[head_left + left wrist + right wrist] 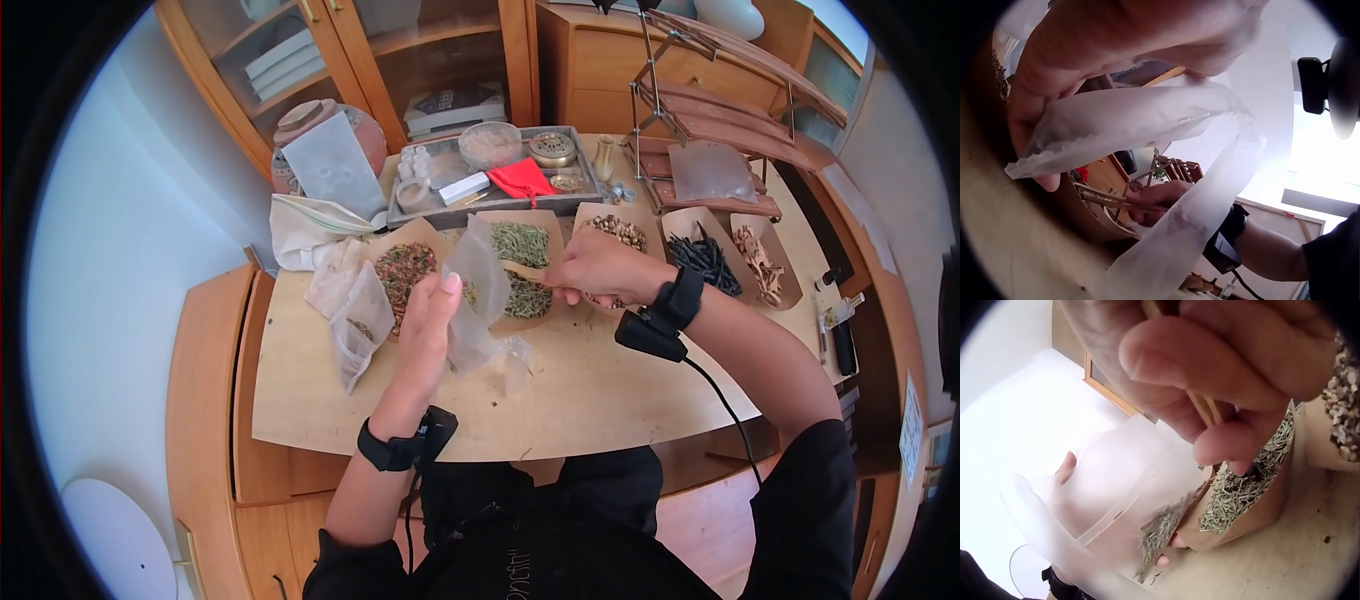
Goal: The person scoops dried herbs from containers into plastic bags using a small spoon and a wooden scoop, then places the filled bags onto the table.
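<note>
My left hand (pixel 428 325) holds a translucent plastic bag (pixel 478 300) by its side, thumb up. Some dried green herb (pixel 1163 531) shows through the lower part of the bag. With curled fingers my right hand (pixel 612 268) grips slim wooden tongs (pixel 527 271), their tips pointing left toward the bag. Below them stands an open brown paper container (pixel 1260 519) of chopped green herb (pixel 520 240), right beside the bag. In the right wrist view the fingers hide much of the tongs.
Other paper containers hold reddish dried petals (pixel 408 275), pale brown pieces (pixel 618 232), dark sticks (pixel 703 262) and tan slices (pixel 760 262). A filled clear bag (pixel 360 325) lies left. Behind are a grey tray (pixel 430 212) with a red pouch (pixel 522 180) and a folding wooden rack (pixel 720 130).
</note>
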Motion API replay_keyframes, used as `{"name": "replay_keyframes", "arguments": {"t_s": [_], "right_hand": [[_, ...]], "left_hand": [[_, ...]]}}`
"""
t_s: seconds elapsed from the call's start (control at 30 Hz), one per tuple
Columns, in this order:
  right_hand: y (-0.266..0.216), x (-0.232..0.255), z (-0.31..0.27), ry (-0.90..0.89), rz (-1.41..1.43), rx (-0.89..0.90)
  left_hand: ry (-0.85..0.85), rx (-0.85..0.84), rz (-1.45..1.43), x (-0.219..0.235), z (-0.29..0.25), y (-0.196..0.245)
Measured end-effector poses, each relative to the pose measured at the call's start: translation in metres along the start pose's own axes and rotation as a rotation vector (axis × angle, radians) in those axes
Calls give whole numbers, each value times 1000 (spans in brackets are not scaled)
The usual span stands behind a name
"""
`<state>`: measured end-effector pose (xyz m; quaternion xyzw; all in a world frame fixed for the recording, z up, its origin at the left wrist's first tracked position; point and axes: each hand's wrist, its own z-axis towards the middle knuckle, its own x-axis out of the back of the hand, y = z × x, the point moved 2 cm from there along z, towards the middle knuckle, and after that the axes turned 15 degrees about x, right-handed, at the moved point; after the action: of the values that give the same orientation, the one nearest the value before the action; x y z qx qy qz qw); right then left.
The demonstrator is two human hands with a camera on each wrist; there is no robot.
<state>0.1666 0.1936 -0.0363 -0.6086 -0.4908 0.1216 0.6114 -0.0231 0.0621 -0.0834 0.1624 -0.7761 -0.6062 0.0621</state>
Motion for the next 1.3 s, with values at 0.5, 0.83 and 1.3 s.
{"name": "replay_keyframes", "arguments": {"t_s": [0.5, 0.83, 1.3], "right_hand": [[-33, 40, -44, 206, -4, -7], [-99, 28, -71, 23, -134, 135], [-54, 27, -72, 70, -247, -8]], "left_hand": [[117, 43, 118, -5, -7, 15], [136, -8, 105, -11, -10, 19], [-50, 50, -7, 14, -7, -1]]}}
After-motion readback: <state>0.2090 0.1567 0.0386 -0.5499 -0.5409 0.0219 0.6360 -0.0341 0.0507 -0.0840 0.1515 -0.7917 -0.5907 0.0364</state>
